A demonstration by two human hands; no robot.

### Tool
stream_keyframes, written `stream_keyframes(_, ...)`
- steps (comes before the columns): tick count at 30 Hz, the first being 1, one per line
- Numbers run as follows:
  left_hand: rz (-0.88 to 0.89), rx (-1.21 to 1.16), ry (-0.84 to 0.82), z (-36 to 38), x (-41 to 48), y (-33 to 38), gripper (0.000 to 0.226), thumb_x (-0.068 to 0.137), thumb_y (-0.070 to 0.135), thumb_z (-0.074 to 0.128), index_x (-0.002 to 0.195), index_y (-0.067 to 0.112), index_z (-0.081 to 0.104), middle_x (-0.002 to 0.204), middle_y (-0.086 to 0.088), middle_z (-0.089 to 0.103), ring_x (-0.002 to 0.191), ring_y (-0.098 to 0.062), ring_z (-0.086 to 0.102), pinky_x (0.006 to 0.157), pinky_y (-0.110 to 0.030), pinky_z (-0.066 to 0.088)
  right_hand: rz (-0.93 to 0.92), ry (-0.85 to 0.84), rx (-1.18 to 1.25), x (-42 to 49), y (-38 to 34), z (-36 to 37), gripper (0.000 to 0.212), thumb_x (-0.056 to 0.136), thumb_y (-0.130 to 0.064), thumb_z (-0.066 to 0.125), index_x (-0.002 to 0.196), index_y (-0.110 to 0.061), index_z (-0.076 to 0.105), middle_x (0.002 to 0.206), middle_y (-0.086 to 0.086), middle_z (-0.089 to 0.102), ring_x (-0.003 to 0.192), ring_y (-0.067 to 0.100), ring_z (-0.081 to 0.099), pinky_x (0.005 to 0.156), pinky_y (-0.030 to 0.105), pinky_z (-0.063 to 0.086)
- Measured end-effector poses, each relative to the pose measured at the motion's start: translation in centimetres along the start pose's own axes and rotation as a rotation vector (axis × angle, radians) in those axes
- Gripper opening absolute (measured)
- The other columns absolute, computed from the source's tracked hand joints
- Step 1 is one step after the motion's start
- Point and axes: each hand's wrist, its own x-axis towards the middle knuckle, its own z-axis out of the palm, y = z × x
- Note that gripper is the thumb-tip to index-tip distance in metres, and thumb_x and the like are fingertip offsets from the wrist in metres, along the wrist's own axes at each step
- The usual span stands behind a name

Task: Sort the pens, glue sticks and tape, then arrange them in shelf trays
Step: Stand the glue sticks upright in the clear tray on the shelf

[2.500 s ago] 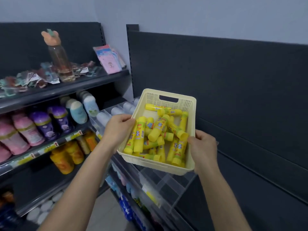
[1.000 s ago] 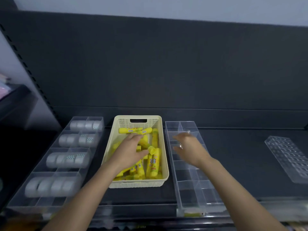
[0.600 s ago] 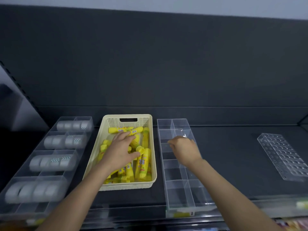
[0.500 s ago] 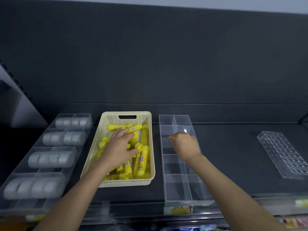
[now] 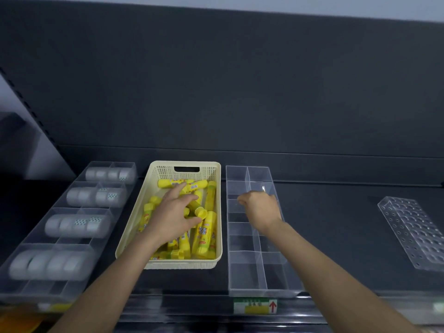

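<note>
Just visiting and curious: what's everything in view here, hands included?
shelf: one, dark grey, under everything.
basket: one, cream, middle of the shelf.
glue sticks: many, uncountable pile, yellow, in the basket.
tape tray: one, clear, left of the basket.
tape rolls: about sixteen, whitish, in the tape tray.
divided tray: one, clear, right of the basket.
holed rack: one, clear, far right.
price label: one, green-yellow, shelf's front edge.
left hand: one, fingers spread, on the glue sticks.
right hand: one, fingers curled, over the divided tray.
</note>
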Motion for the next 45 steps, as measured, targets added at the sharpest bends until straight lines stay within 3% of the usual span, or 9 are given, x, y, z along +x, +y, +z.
stream_keyframes(3,-0.03,-0.052,0.003,-0.3,-0.2,-0.3,0.07,0.078,0.036,0.075,0.14,0.027,0.044,0.159,0.006,0.007,0.146,-0.014,0.012,0.114,-0.032,0.026,-0.03,0.001,-0.02,-0.1,-0.3,-0.3,0.032,0.074,0.015,0.041,0.063,-0.015,0.038,0.07,-0.003,0.038,0.055,0.017,0.036,0.072,0.03,0.038)
stream_keyframes(8,-0.105,-0.08,0.008,-0.8,-0.3,-0.6,0.079,0.077,0.027,0.078,0.144,0.018,0.038,0.155,-0.006,0.019,0.142,-0.019,0.025,0.11,-0.028,0.028,-0.152,0.192,0.116,0.8,-2.7,-1.5,0.007,0.085,-0.007,0.059,0.078,-0.01,0.06,0.084,0.007,0.058,0.071,0.029,0.055,0.069,0.032,0.041)
stream_keyframes(14,-0.149,-0.176,0.168,-1.6,-0.8,-1.2,0.056,0.08,0.006,0.067,0.133,0.013,0.051,0.118,-0.008,0.064,0.108,-0.023,0.061,0.088,-0.029,0.047,-0.382,0.011,0.165,2.1,-7.5,-1.1,0.015,0.088,-0.006,0.05,0.093,-0.003,0.063,0.097,0.016,0.06,0.088,0.034,0.059,0.074,0.036,0.052)
stream_keyframes(18,-0.231,-0.29,0.254,-2.6,-1.2,-1.5,0.055,0.083,0.007,0.062,0.135,0.016,0.048,0.12,-0.004,0.062,0.111,-0.019,0.059,0.089,-0.021,0.042,-0.32,-0.117,0.153,3.2,-9.4,-0.8,0.017,0.087,-0.006,0.048,0.094,-0.002,0.064,0.095,0.019,0.064,0.089,0.037,0.061,0.074,0.038,0.053)
stream_keyframes(24,-0.339,-0.38,0.251,-3.3,-1.7,-2.1,0.029,0.087,0.018,0.06,0.115,0.013,0.056,0.112,-0.006,0.063,0.098,-0.023,0.064,0.079,-0.038,0.054,-0.255,-0.33,0.086,4.5,-11.1,-1.2,0.01,0.088,-0.007,0.05,0.086,-0.006,0.06,0.095,0.014,0.062,0.092,0.03,0.06,0.066,0.026,0.038)
stream_keyframes(27,-0.358,-0.369,0.299,-3.5,-1.7,-2.0,0.02,0.085,0.019,0.064,0.104,0.014,0.062,0.107,0.001,0.065,0.095,-0.014,0.061,0.078,-0.027,0.046,-0.215,-0.365,0.14,4.4,-11.6,-1.4,0.006,0.083,-0.01,0.057,0.087,-0.009,0.061,0.092,0.01,0.06,0.093,0.029,0.06,0.065,0.025,0.038)
stream_keyframes(34,-0.278,-0.433,0.417,-5.8,-1.2,-0.2,0.027,0.081,0.013,0.066,0.105,0.024,0.071,0.104,0.002,0.059,0.087,-0.002,0.051,0.07,0.001,0.032,0.085,-0.305,0.8,4.0,-8.8,-4.3,0.042,0.072,-0.009,0.072,0.113,-0.008,0.064,0.085,0.002,0.061,0.073,0.012,0.057,0.06,0.021,0.047)
stream_keyframes(38,-0.162,-0.419,0.344,-6.2,0.5,2.6,0.033,0.083,0.011,0.063,0.113,0.024,0.067,0.103,0.005,0.056,0.094,-0.009,0.055,0.072,-0.011,0.036,0.188,-0.278,1.139,3.9,-6.2,-6.6,0.015,0.08,0.003,0.062,0.093,-0.003,0.069,0.075,0.001,0.057,0.068,0.011,0.053,0.067,0.022,0.048)
stream_keyframes(45,-0.07,-0.516,0.419,-5.5,4.4,6.5,0.018,0.082,0.025,0.071,0.094,0.018,0.061,0.082,-0.001,0.068,0.074,-0.018,0.066,0.068,-0.031,0.051,0.558,-0.296,1.923,4.1,-0.2,-6.8,0.006,0.088,0.001,0.056,0.092,0.005,0.058,0.088,0.023,0.063,0.068,0.026,0.067,0.05,0.022,0.055)
